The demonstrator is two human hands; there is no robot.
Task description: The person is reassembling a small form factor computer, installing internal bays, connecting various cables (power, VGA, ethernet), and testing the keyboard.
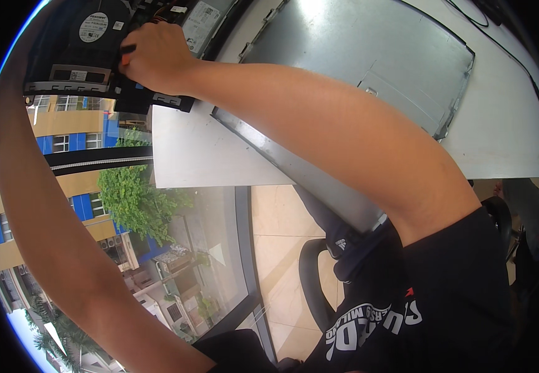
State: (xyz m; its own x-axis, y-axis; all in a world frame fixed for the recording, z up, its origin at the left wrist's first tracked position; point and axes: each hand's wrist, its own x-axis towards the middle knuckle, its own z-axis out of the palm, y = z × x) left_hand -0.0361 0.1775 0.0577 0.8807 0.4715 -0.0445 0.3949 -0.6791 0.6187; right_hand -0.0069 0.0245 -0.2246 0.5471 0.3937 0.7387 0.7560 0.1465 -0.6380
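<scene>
My right hand [160, 57] reaches into an opened black computer case [49, 59] at the top left. Its fingers are curled down among the inner parts, and what they hold is hidden beneath them. A small orange-red piece [125, 59] shows at the fingertips. Left of the hand is a black part with a round white label [94, 27]; to its right lies a silver, labelled part that looks like a drive [204, 23]. My left forearm [30, 186] runs up the left edge, and its hand is out of the picture beyond the case.
A large grey metal panel [338, 43] lies on the white table [182, 149], under my right arm. Another metal strip slopes down past the table edge. A black cable [511, 53] is at the upper right. Left is a window; below stand a black chair [313, 280] and tiled floor.
</scene>
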